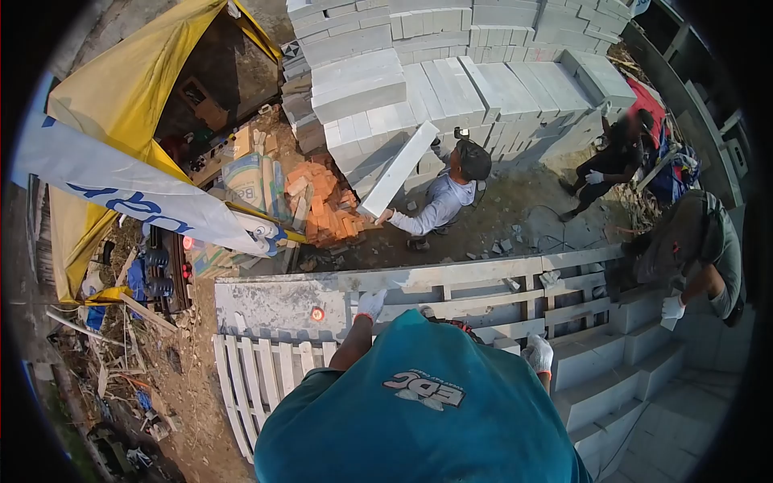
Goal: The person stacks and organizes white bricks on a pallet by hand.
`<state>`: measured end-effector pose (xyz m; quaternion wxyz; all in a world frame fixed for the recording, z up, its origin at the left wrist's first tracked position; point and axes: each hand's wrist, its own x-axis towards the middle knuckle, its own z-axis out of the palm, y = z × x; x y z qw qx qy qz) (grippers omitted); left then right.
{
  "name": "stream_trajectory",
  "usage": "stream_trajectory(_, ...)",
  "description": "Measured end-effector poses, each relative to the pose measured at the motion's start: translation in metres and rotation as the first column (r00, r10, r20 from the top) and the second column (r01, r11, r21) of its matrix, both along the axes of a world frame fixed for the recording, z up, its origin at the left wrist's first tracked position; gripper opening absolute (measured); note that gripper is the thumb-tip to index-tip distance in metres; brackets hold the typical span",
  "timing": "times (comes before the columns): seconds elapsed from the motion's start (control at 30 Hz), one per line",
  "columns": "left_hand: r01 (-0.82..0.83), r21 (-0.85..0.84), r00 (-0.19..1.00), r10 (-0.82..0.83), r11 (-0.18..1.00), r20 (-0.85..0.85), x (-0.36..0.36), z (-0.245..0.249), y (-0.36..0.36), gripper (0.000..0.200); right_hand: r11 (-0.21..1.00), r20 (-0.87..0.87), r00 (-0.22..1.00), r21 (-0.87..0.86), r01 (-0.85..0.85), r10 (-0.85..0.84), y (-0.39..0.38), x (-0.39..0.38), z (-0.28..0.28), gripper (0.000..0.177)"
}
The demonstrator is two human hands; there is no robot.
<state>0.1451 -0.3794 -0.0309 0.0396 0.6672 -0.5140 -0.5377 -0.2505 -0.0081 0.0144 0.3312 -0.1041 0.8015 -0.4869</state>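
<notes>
Now, head view: your gloved L hand (369, 305) & R hand (539, 352), both near wood pallet (483, 272) in front of you; fingers, both: can't tell. R of pallet: grey blocks (588, 362). Opp. side: co-worker (448, 201) w/ tilted long block (400, 169). Poss. risks: block drop (weak grip), hand pinch (slat gaps).

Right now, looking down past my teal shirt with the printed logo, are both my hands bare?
No, white work gloves cover both the left hand and the right hand.
</notes>
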Motion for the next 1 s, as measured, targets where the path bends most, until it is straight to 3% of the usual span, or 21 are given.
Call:
stream_trajectory(0.07,0.073,-0.037,0.995,-0.07,0.997,0.076,-0.006,0.004,-0.006,0.057,0.996,-0.105,0.99,-0.002,-0.09,0.089,0.005,0.01,0.004,0.021)
stream_trajectory(0.17,0.063,-0.04,0.996,-0.06,0.997,0.072,-0.006,-0.003,-0.007,0.056,0.981,0.001,0.998,0.184,0.062,-0.063,0.02,0.032,0.017,0.025)
stream_trajectory(0.2,0.031,-0.037,0.998,-0.029,0.999,0.049,-0.003,-0.01,-0.005,0.055,0.977,-0.033,0.999,0.213,-0.006,0.013,0.033,0.041,0.015,0.029)
stream_trajectory(0.27,0.045,0.017,0.997,-0.046,0.999,0.068,0.009,-0.035,-0.004,0.054,0.757,-0.192,0.883,0.61,-0.235,0.429,0.088,0.043,-0.049,0.033)
stream_trajectory(0.3,0.052,0.043,0.996,-0.055,0.998,0.077,0.009,-0.034,-0.005,0.054,0.759,-0.192,0.885,0.609,-0.231,0.423,0.109,0.048,-0.062,0.033)
stream_trajectory(0.37,0.095,0.085,0.99,-0.103,0.992,0.099,0.008,-0.019,-0.004,0.053,0.554,-0.133,0.715,0.733,-0.395,0.686,0.132,0.057,-0.074,0.033)
stream_trajectory(0.53,0.105,0.1,0.983,-0.119,0.989,0.14,0.008,-0.023,0.0,0.051,0.527,-0.093,0.762,0.775,-0.349,0.641,0.142,0.077,-0.055,0.029)
stream_trajectory(0.6,0.201,0.106,0.973,-0.211,0.974,0.096,0.005,-0.021,-0.005,0.054,0.628,-0.181,0.811,0.731,-0.268,0.557,0.144,0.074,-0.063,0.025)
stream_trajectory(0.63,0.201,0.103,0.972,-0.211,0.974,0.099,0.009,-0.048,-0.008,0.054,0.63,-0.181,0.811,0.728,-0.269,0.556,0.131,0.077,-0.054,0.025)
stream_trajectory(0.67,0.113,0.062,0.994,-0.112,0.992,-0.016,0.016,-0.093,-0.011,0.044,0.881,-0.024,0.996,0.467,0.083,-0.081,0.113,0.081,-0.041,0.024)
stream_trajectory(0.73,0.017,0.031,0.991,-0.013,0.999,-0.131,0.019,-0.099,-0.011,0.036,0.865,0.138,0.898,0.361,0.347,-0.418,0.078,0.079,-0.011,0.024)
stream_trajectory(0.77,0.085,-0.07,0.996,-0.087,0.994,-0.028,0.007,-0.063,-0.009,0.037,0.845,0.181,0.853,0.34,0.412,-0.489,0.064,0.076,0.006,0.024)
stream_trajectory(0.83,0.157,-0.164,0.986,-0.146,0.974,0.081,0.003,-0.044,-0.01,0.038,0.836,0.219,0.824,0.323,0.444,-0.522,0.048,0.07,0.019,0.024)
stream_trajectory(0.93,0.137,0.027,0.989,-0.139,0.99,0.051,0.012,-0.055,-0.013,0.058,0.832,0.241,0.809,0.308,0.461,-0.537,0.033,0.065,0.032,0.024)
stream_trajectory(1.0,0.027,-0.002,0.998,-0.027,1.0,-0.051,0.024,-0.074,-0.006,0.038,0.832,0.248,0.805,0.306,0.464,-0.54,0.028,0.064,0.034,0.024)
